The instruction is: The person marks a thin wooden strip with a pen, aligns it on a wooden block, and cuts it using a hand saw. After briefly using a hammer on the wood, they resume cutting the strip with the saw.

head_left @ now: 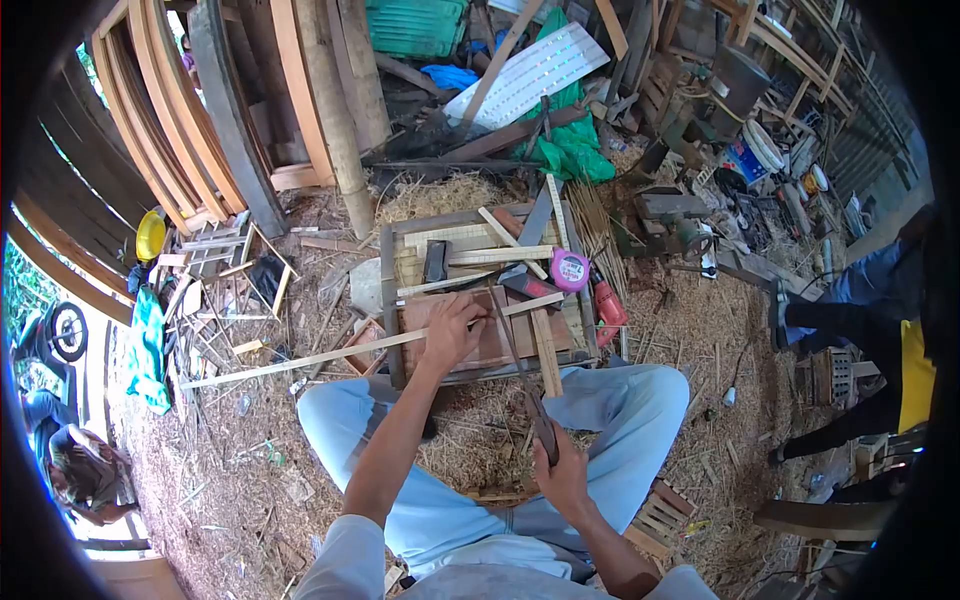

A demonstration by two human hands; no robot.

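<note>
My right hand point(562, 470) is wrapped around the dark handle of a handsaw point(546, 430), whose narrow blade points away from me. The blade crosses a long thin wooden strip point(340, 352) lying over a low wooden worktable point(394, 345). With bent fingers, my left hand point(452, 332) presses the strip down just left of the blade. A reddish-brown board point(420, 312) lies under this hand. Close to the blade's far end are a red-and-black tool point(527, 283) and a pink tape measure point(570, 270).
A red power drill point(609, 312) rests at the table's right side. A black rectangular object point(436, 261) and several wood strips lie on its far half. Shavings cover the ground. Other people stand at the right point(850, 330) and sit at the left point(85, 460).
</note>
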